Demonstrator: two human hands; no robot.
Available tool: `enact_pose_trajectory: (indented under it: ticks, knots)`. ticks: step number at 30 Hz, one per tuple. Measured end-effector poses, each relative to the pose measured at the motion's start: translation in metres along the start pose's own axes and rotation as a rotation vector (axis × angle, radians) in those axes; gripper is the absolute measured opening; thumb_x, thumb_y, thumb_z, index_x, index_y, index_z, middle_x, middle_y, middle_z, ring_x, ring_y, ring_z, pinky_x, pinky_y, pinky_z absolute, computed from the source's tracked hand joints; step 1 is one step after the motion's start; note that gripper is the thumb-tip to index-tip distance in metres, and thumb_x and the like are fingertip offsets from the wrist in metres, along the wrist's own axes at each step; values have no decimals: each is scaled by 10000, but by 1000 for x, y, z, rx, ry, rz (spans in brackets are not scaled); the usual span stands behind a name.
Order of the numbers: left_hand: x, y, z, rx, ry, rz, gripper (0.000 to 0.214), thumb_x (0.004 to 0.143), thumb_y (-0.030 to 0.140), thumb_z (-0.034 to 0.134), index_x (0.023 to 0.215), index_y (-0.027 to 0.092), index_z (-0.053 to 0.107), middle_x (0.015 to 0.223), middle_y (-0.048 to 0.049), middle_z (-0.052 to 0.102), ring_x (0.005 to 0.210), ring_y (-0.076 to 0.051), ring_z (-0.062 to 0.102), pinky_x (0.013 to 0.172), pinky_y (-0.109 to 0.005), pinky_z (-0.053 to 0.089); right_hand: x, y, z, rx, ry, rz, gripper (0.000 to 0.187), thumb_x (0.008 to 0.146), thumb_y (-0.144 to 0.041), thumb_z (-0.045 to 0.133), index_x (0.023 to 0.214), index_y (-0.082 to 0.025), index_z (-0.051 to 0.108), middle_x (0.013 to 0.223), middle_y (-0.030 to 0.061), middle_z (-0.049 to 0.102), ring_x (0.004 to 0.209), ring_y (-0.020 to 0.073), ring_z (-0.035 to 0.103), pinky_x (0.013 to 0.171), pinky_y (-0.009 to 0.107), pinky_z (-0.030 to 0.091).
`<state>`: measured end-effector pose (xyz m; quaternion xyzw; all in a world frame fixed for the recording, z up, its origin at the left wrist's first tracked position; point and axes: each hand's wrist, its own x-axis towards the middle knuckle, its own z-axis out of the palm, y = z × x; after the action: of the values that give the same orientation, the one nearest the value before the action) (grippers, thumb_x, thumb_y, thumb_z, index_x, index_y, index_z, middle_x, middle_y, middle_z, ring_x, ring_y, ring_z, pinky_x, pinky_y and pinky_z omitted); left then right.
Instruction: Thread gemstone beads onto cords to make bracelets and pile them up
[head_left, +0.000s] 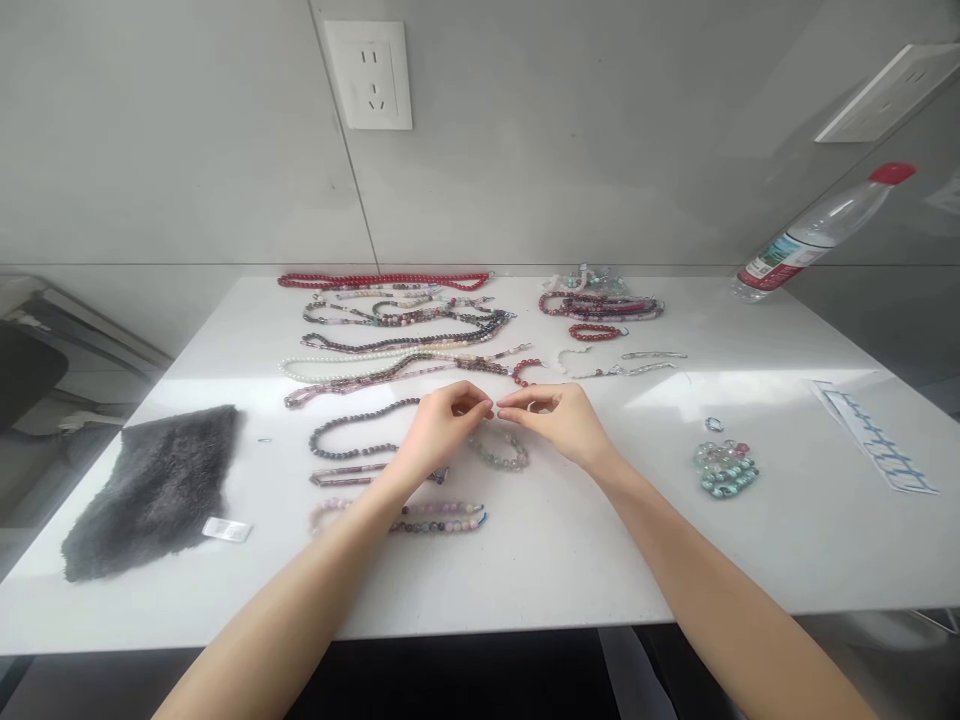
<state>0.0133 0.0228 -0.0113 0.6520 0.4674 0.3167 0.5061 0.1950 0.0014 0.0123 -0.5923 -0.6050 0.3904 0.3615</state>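
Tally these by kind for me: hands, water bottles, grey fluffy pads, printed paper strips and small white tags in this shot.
Hands: 2
Plastic water bottle: 1
Grey fluffy pad: 1
Printed paper strip: 1
Small white tag: 1
Total: 6

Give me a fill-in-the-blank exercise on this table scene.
The plastic water bottle has a ____ cap.
The shaggy fabric mat is ____ in colour.
The dark bead strand runs up to the ____ hand, away from the right hand.

red; grey; left
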Motion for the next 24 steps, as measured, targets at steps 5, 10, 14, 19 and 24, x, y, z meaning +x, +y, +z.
enact_pose_trajectory:
  ticks: [5,10,14,19,24]
  knots:
    - [2,-4,-3,-48,40,-45,134,800,312,625,836,197,683,862,-45,743,805,-187,676,723,-289,495,-1,-3,0,-15,-65,-15,79,710,-274,749,746,-205,734,773,33,735,708,190,648,690,333,460]
    - [3,-4,-5,-70,66,-77,129,746,295,680,817,187,690,835,-54,739,780,-195,684,707,-299,513,2,5,0,3,-153,42,151,683,-245,765,818,-199,714,739,26,735,692,186,645,665,321,458]
    - [0,1,-5,-43,49,-18,104,754,280,678,807,197,712,846,-45,743,799,-191,680,733,-303,521,6,9,0,18,-90,-2,143,773,-329,693,819,-199,732,848,51,738,776,206,652,714,341,486]
    - [-3,3,-3,-71,-15,23,94,754,270,688,799,197,727,864,-41,753,845,-201,691,778,-313,540,7,10,3,208,-140,33,199,762,-329,719,913,-201,738,988,70,737,928,230,663,835,369,509]
    - [-1,2,-3,-85,-11,39,111,753,274,696,813,196,747,868,-41,757,848,-204,696,797,-320,552,7,9,2,285,-187,91,258,741,-359,754,938,-194,733,989,79,726,968,247,657,883,392,501]
